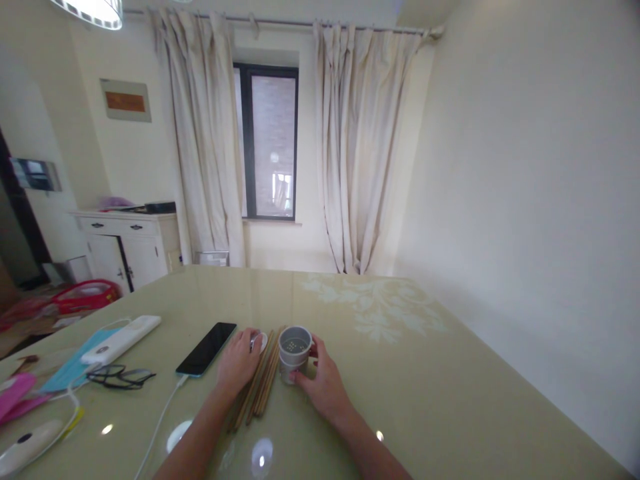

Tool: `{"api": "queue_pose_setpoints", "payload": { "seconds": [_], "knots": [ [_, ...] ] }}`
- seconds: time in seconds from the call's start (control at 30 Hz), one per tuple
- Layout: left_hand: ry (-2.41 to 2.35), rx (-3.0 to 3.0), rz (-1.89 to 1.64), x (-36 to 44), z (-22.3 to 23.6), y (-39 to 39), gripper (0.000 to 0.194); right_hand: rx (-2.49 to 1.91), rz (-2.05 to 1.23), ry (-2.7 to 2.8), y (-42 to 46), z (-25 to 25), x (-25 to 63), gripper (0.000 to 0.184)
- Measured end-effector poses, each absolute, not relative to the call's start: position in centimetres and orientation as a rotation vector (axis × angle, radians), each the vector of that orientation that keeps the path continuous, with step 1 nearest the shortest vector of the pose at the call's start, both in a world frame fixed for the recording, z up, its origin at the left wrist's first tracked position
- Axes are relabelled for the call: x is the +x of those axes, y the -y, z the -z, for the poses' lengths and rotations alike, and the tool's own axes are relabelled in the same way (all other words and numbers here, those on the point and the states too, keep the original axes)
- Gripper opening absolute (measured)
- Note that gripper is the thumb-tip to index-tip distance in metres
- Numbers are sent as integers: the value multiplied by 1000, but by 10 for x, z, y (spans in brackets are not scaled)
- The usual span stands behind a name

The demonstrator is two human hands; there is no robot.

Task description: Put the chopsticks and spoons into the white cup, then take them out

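Observation:
A grey cup [295, 350] stands upright on the table, with a pattern of small pale dots on its inside bottom. My right hand [323, 383] is closed round the right side of the cup, the thumb at the front near its base. Just left of the cup lies a loose bundle of wooden chopsticks [260, 383], pointing away from me. My left hand [241, 358] is beside their left edge, fingers curled. A small white, shiny patch shows at its fingertips; whether it is an object or a reflection is unclear.
Left of my left hand lies a phone [207, 349] with a white cable. Farther left are glasses [121, 377], a white power strip [123, 339], a blue mask [80, 360] and a pink item [20, 398]. The glossy table [425, 387] meets the wall at right.

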State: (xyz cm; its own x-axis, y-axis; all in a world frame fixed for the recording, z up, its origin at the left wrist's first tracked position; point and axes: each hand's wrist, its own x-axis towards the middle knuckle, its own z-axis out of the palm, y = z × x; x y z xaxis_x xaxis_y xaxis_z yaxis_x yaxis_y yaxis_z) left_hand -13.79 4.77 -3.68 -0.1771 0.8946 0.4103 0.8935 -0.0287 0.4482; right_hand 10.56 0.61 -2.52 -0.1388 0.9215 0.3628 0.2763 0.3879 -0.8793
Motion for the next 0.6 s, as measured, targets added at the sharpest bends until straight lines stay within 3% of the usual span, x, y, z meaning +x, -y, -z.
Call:
{"api": "queue_pose_setpoints", "payload": {
  "seconds": [0.6],
  "knots": [
    [-2089, 1956, -1039, -135, 40, -49, 44, -1091, -804, 1667, -5, 25, 106, 84]
  ]
}}
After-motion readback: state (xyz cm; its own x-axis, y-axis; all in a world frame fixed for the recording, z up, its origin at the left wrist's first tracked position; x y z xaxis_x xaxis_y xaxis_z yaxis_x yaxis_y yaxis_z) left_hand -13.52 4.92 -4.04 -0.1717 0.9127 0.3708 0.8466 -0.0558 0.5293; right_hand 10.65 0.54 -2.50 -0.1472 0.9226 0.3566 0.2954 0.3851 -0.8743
